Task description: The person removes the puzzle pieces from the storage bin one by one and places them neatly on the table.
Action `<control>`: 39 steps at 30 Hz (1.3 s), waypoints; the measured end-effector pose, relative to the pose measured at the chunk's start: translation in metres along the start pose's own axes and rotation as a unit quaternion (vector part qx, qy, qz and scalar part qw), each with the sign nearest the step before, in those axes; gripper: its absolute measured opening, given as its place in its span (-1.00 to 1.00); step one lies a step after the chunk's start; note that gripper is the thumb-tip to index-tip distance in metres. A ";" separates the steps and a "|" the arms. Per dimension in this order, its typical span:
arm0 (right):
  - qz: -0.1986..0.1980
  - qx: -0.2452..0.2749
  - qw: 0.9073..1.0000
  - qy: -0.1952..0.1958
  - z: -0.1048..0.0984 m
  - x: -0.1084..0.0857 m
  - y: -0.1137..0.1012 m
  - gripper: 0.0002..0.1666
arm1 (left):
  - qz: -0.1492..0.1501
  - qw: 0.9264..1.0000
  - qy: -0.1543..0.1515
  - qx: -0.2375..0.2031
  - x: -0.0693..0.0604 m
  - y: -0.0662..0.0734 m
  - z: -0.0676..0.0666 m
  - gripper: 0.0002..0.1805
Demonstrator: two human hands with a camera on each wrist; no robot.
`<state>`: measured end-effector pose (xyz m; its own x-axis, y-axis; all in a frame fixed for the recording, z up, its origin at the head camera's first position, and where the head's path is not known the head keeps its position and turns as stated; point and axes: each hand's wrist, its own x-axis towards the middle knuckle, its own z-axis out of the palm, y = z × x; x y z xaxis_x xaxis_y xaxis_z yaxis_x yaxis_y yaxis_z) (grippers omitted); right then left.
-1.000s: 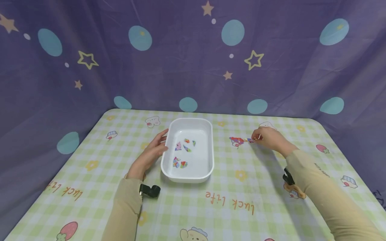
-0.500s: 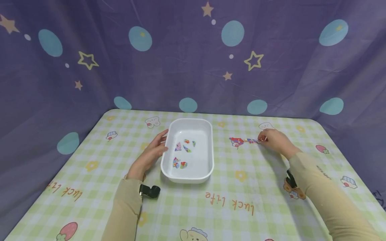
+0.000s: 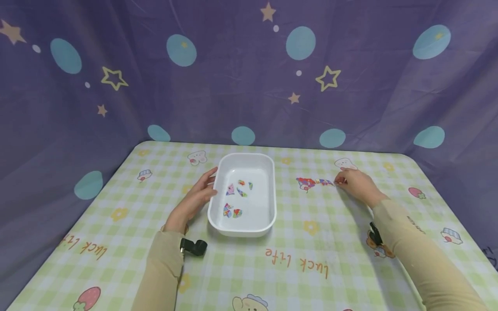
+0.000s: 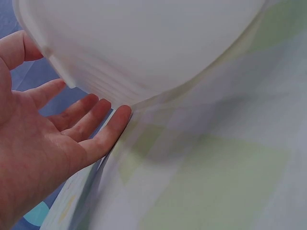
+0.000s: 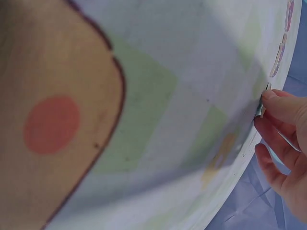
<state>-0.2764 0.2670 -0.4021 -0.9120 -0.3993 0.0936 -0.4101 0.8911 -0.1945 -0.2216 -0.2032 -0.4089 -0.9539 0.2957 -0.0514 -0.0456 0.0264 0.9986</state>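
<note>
While the right hand (image 3: 359, 186) is being held low over the checked table (image 3: 288, 242), a small printed piece (image 5: 268, 86) is being pinched between its thumb and forefinger. By that grip the piece is being partly hidden; its print is not being shown clearly.

Governing relation: a narrow printed strip (image 3: 324, 182) is being presented just left of the right fingertips, its long axis being carried sideways across the table. At its far left end the row is being continued by a red-topped printed piece (image 3: 304, 180). The pinched piece is being kept in line with this row, at its right end; whether the strip is being touched cannot be told.

Nearer hand: the right. The left hand (image 3: 193, 202) is being kept well apart, rested with loosely extended fingers against the left wall of a white plastic tray (image 3: 266, 198), nothing being clasped. Inside the tray, loose printed pieces (image 3: 231, 189) are being held toward the left and middle.

Differences: against the frame of one second ago, the right hand is being found farther right and slightly nearer the person, the strip's right end now being exposed. No change is being shown in the tray's contents.
</note>
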 end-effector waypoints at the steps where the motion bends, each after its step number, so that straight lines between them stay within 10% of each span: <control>1: 0.001 -0.001 1.000 -0.001 0.000 -0.001 0.000 -0.87 | -0.002 1.000 0.002 -0.002 0.000 0.000 0.000 -0.17; 18: 0.010 -0.023 1.000 0.010 -0.002 -0.001 -0.010 -0.77 | -0.002 1.000 -0.002 0.001 0.000 0.001 0.000 -0.16; 39: -0.128 0.009 0.990 0.062 -0.010 0.038 -0.112 -0.75 | 0.005 1.000 -0.005 0.001 0.001 -0.002 -0.001 -0.17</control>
<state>-0.2650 0.1539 -0.3674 -0.7709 -0.5809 0.2613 -0.6287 0.7596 -0.1663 -0.2231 -0.2037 -0.4112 -0.9514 0.3051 -0.0417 -0.0357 0.0253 0.9990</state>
